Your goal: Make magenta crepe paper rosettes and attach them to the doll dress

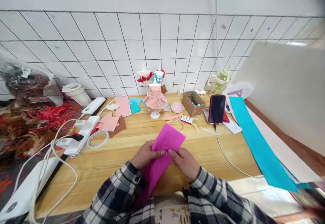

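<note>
A long folded strip of magenta crepe paper (169,137) slants across the front of the table, its lower end hanging toward my lap. My left hand (148,154) grips its left edge, with the thumb lying on top. From the right, my right hand (185,161) pinches the strip, thumb and finger close to the left thumb. Between the two thumbs a small dark crease or gathered spot shows; I cannot make out which. Just beyond stand small dress forms, the nearest in a pink dress (155,97).
Pink paper pieces (109,122), a tape roll (98,139) and a power strip (82,136) with loose cables lie left. Behind are a pink bowl (177,107) and cardboard box (193,103). At right, a phone (217,109) stands near a blue paper strip (261,139).
</note>
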The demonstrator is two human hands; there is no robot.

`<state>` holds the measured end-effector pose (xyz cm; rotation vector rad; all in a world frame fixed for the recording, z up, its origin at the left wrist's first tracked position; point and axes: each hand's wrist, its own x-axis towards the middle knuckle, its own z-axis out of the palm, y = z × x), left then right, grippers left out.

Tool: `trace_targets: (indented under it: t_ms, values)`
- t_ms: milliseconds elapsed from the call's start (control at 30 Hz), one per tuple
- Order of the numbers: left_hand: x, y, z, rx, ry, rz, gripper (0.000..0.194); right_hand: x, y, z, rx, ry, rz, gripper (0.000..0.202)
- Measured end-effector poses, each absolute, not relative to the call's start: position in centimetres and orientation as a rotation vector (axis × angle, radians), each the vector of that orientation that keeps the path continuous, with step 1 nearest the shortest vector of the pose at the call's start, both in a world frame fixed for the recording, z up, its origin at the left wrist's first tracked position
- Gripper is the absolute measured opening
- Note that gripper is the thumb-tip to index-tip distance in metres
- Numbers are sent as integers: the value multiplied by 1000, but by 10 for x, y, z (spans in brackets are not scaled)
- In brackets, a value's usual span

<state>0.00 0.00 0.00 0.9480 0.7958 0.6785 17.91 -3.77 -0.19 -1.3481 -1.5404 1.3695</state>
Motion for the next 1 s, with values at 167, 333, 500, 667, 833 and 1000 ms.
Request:
trace_targets:
  t_ms: [167,333,500,667,833,1000]
  values:
    - [2,0,0,951,817,687,29,178,-39,-4,-1325,-1514,1375,40]
    - [0,-1,3,942,779,689,31,181,-40,-10,-1371,-1504,1353,45]
    - [0,0,1,928,771,687,29,184,-40,-12,-1357,-1503,1346,45]
    - [2,1,-2,912,761,691,29,186,-38,-13,-1370,-1554,1277,42]
    - [2,1,-3,924,750,705,27,187,-38,-9,-1421,-1581,1271,43]
    - [3,1,-2,896,752,699,30,187,-38,-3,-1421,-1615,1261,45]
